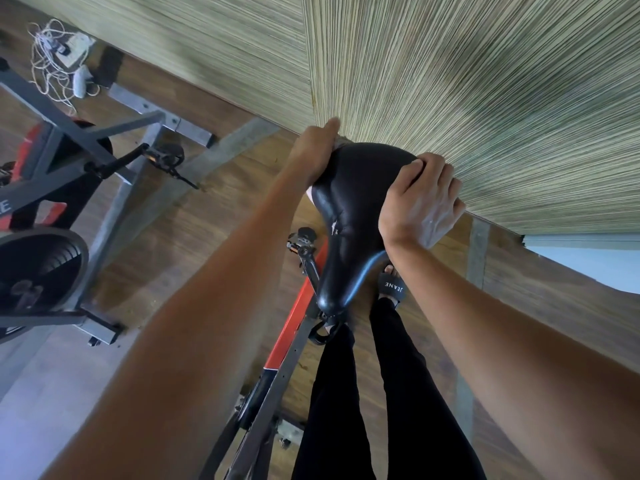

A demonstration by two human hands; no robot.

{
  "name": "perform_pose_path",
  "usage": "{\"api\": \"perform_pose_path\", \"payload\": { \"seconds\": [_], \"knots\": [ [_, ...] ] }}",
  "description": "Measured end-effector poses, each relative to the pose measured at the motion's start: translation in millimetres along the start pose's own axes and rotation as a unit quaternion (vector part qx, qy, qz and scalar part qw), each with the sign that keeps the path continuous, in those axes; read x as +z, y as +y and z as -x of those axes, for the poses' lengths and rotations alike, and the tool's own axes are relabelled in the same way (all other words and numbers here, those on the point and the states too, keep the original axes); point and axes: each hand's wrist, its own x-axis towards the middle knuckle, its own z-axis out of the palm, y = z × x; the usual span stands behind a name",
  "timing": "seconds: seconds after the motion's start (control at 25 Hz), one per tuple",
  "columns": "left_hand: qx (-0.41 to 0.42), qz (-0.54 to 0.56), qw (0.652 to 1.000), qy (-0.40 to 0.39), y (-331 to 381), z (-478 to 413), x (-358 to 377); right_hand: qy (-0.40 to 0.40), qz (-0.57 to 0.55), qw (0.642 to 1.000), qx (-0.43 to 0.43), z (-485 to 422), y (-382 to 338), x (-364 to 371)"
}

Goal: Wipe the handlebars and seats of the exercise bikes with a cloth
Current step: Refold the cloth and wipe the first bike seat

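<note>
The right hand (420, 202) curls over one side of the seat's (356, 202) wide rear end, thumb on top, likely to steady it. The left hand (311, 157) wraps over the opposite side, fingers hidden. A sliver of pale cloth (341, 144) shows under it, seemingly pressed on for wiping. The seat sits atop its bike, close to the wall. No containers are in view.
</note>
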Motion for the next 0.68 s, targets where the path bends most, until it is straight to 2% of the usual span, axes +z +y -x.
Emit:
{"api": "perform_pose_path", "payload": {
  "seconds": [0.08,0.2,0.36,0.44,0.56,0.68],
  "knots": [
    [0.055,0.058,0.995,0.057,-17.1,13.4,3.9,0.000,0.000,1.000,-0.003,0.8,0.4,-1.4],
    [0.101,0.190,0.970,0.111,-40.3,35.0,11.2,-0.001,-0.001,1.000,-0.004,0.8,1.0,-2.3],
    [0.067,0.278,0.950,0.127,-50.3,64.9,32.4,-0.005,0.001,1.000,-0.006,1.6,0.2,-3.5],
    [0.050,0.282,0.949,0.131,-41.9,62.7,25.4,-0.005,-0.002,1.000,-0.007,1.2,0.1,-3.5],
    [-0.008,0.226,0.969,0.102,-23.4,49.3,3.2,-0.006,0.003,1.000,-0.003,0.8,0.0,-2.4],
    [-0.045,0.232,0.965,0.117,-28.8,60.5,6.6,-0.011,0.003,1.000,-0.005,1.4,-0.5,-1.8]
  ]
}}
